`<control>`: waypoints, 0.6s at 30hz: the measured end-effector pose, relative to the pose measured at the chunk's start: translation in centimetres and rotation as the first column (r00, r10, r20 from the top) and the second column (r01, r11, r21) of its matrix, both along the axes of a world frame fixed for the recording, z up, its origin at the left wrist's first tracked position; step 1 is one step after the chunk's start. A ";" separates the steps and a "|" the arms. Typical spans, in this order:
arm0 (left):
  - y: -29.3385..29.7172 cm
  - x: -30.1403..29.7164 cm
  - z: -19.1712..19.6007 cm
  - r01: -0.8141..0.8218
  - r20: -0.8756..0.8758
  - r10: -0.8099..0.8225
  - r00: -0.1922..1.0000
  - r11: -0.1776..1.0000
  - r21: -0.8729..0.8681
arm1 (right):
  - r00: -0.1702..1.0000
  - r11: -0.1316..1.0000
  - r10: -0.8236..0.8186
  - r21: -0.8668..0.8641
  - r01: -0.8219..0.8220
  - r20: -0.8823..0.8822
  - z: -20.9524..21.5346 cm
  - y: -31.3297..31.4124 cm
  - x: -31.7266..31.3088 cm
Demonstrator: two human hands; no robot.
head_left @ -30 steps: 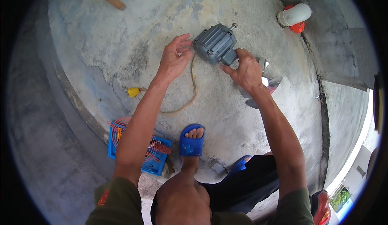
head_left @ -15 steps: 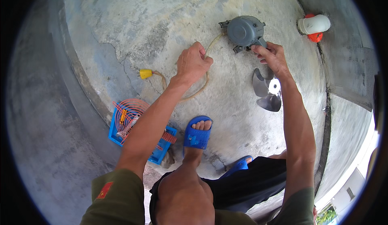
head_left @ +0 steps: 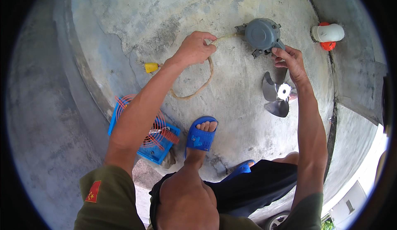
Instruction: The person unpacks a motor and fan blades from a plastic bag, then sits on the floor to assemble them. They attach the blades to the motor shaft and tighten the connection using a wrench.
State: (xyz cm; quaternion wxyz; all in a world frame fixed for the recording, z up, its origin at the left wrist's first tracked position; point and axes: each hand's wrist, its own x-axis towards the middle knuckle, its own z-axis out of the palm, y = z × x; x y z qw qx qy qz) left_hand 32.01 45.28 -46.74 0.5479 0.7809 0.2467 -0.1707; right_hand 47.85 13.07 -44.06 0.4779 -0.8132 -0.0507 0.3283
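Under me is a rough concrete floor (head_left: pixel 136 19), pale grey, blotched and cracked, with a darker raised band curving down its left side. Low on the left, against that band, stands a blue plastic fan housing (head_left: pixel 159 147) with a red wire grille (head_left: pixel 155 122) lying over it. Just above it a yellow plug (head_left: pixel 151 67) rests on the concrete, and from it a yellowed power cord (head_left: pixel 198 88) loops down and back up toward my left hand (head_left: pixel 194 48). That hand's fingers are clenched on the cord, pinching it where it runs on to the motor. My foot in a blue sandal (head_left: pixel 200 135) is planted below the loop. Further right, the grey fan motor (head_left: pixel 261 35) lies on the floor near the top, well apart from the housing. My right hand (head_left: pixel 291 60) meets the motor's lower right edge, fingers curled around the part sticking out there. Right below that hand lies a translucent grey fan blade (head_left: pixel 276 93). At the far right, by a dark seam in the concrete, sits a white pipe elbow (head_left: pixel 328 32) with a red piece (head_left: pixel 328 45) beneath it.
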 end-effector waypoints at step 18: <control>-13.6 -10.5 -1.4 0.473 0.082 -0.476 0.876 0.810 -0.347 | 0.953 0.948 -0.298 -0.097 0.302 0.050 4.2 6.8 -3.0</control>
